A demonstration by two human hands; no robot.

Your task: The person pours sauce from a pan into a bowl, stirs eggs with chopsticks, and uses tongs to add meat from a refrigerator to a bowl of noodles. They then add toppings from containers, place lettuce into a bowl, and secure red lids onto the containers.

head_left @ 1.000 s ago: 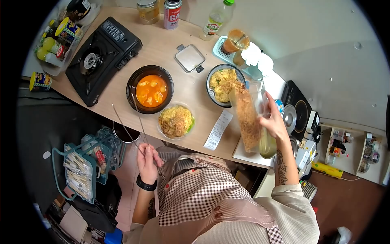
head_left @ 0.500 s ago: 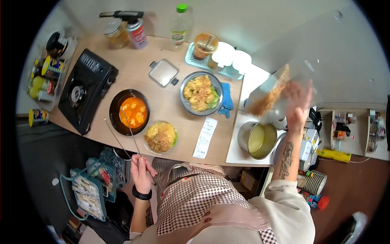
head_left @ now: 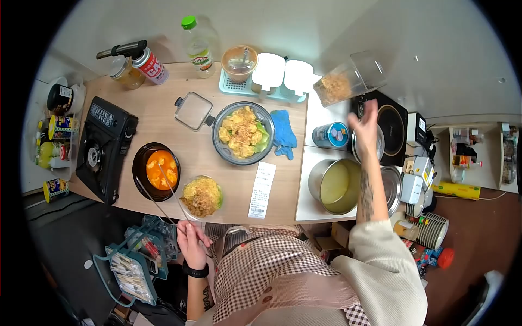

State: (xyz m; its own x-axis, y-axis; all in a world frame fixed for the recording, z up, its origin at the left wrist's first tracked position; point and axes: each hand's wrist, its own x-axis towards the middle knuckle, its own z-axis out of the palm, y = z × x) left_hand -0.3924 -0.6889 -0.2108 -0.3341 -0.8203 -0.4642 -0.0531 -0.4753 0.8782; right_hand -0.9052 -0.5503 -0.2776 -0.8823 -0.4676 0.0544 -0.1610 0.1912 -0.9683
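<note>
My left hand (head_left: 191, 242) is closed around a pair of long thin metal chopsticks (head_left: 176, 200), their tips spread over the black bowl (head_left: 140, 183) of orange-red soup. My right hand (head_left: 365, 127), slightly blurred with its fingers apart, holds nothing above a round metal lid or dish (head_left: 379, 144). Just beyond it, a clear container (head_left: 353, 81) with brown flakes (head_left: 333, 88) stands against the wall. A grey bowl (head_left: 220, 154) contains yellow fried-looking pieces and greens with brown flakes on top. Nearer me is a clear bowl of yellow food with brown topping (head_left: 201, 196).
A metal pot (head_left: 315, 187) of yellowish liquid and a blue tin (head_left: 330, 136) stand at the right. At left is a black gas stove (head_left: 106, 130). A receipt (head_left: 262, 190), a blue cloth (head_left: 284, 133), a clear lid (head_left: 194, 111) and a green-capped bottle (head_left: 198, 51) are on the table.
My right hand has let go of the clear container of flakes, which now rests by the wall, and has drawn back from it. The view has shifted right. My left hand still holds the chopsticks.
</note>
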